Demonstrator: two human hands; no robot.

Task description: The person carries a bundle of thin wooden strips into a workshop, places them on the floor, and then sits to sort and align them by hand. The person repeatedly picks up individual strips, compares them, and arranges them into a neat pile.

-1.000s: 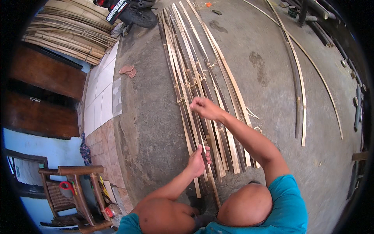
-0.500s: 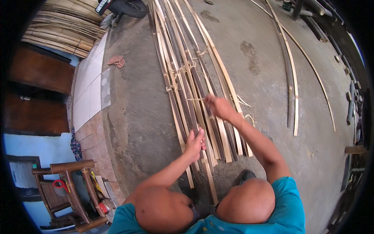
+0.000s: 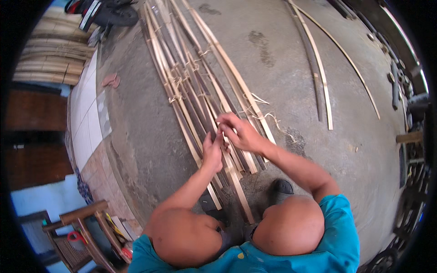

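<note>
Long split bamboo strips lie side by side on the floor in front of me, bound in places with thin pale ties. My left hand is closed around a few of the strips close to their near ends. Fingertips touching or almost touching the left, my right hand is pinched over the same strips. What sits in that pinch is hidden by the fingers. One bamboo strip reaches back between my knees. Beyond my right wrist, loose curled ends of tie rest on the floor.
Separate long strips lie on the concrete floor to the right. Bamboo poles line the far right edge. At left are pink slippers, a tiled step, a bamboo chair and stacked bamboo. A motorcycle wheel stands at the upper left.
My right hand has come down and in beside my left, from where it held a thin tie drawn out above the strips. The whole view has shifted, so the floor things sit further left.
</note>
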